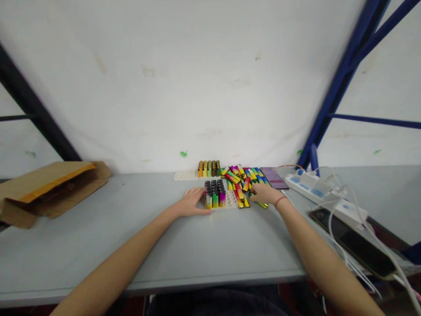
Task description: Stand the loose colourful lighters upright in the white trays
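Two hands at the table's far edge: right hand [265,194] lies curled on the loose lighters [243,175], grasp unclear, left hand [192,202] flat beside the tray [230,201].

A white plastic tray with small square cells [230,199] lies flat on the grey worktop [197,237]. Rainbow-coloured metallic lighters with black tops [215,194] stand upright in its left cells. Just right, a loose pile of the same shiny lighters [243,177] lies flat, pointing many ways.

A single head-worn camera looks forward and slightly down across the grey table [98,237] toward the white wall [184,79]; both forearms enter from the lower frame.
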The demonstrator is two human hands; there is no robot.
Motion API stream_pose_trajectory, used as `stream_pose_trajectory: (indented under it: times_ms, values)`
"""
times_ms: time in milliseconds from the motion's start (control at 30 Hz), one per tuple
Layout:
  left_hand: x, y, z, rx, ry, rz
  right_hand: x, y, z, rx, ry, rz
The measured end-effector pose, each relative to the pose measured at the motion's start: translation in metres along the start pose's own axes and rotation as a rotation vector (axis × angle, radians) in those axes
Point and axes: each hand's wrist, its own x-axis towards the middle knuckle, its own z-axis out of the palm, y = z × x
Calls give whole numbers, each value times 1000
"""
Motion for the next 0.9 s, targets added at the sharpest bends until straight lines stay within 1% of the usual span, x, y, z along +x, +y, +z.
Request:
stream_pose_trajectory:
  times_ms: [67, 167, 233, 333, 367, 400, 500, 567, 633, 733, 900]
  values:
    - [0, 0, 0, -1, -1, -1, 0, 1, -1, 124, 9, -22]
    - [0, 1, 0, 0, -5, -7, 0, -1, -3, 477, 71, 16]
    - [0, 2, 0, 0, -3, -8, 0, -6, -4, 616, 162, 57]
    - [0, 3, -1, -7, 3, -5, 2, -15, -3, 666, 359, 85]
    - [0, 3, -1, -8, 2, -6, 3, -18, -2, 705, 400, 94]
    - [0, 3, -1, -8, 1, -6, 4, -20, -1, 765, 415, 101]
    - [0, 3, -1, -3, -4, -4, 8, -25, 3, 1002, 368, 113]
    - [0, 3, -1, -2, -4, 2, 10, -26, 6, 1118, 362, 104]
    - [0, 2, -2, -5, -6, 3, 11, -28, 9, 1158, 382, 106]
    - [0, 3, -2, -10, -5, 1, 10, -34, 11, 1142, 423, 124]
    - [0, 3, -2, 1, -8, -14, 6, -42, 11, 1173, 525, 127]
